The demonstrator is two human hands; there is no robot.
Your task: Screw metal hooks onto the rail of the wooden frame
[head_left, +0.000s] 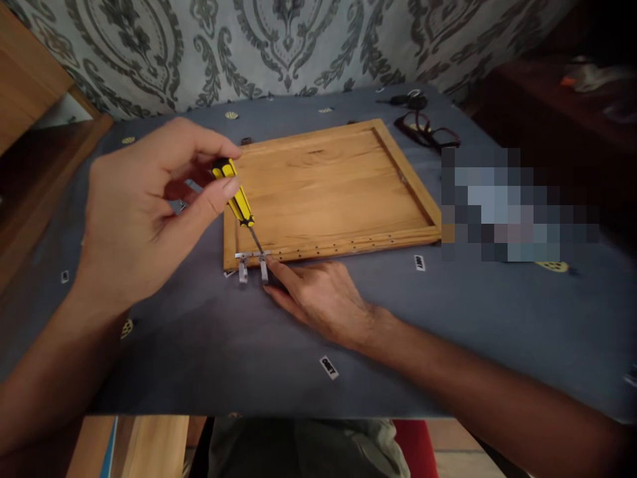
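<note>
My left hand (144, 212) is closed round the yellow and black handle of a screwdriver (237, 199), thumb and fingers pinching its top. The tip rests on a small metal bracket (253, 260) at the near left corner of a wooden framed panel (328, 192) lying flat on the table. My right hand (313, 295) lies low on the cloth, its fingers stretched toward the bracket, the fingertips pressing on the bracket's right leg.
A grey-blue cloth (448, 318) covers the table. Dark-rimmed glasses (426, 129) and a set of keys (408, 101) lie behind the panel's far right corner. A patterned wall stands behind; a blurred patch sits at the right.
</note>
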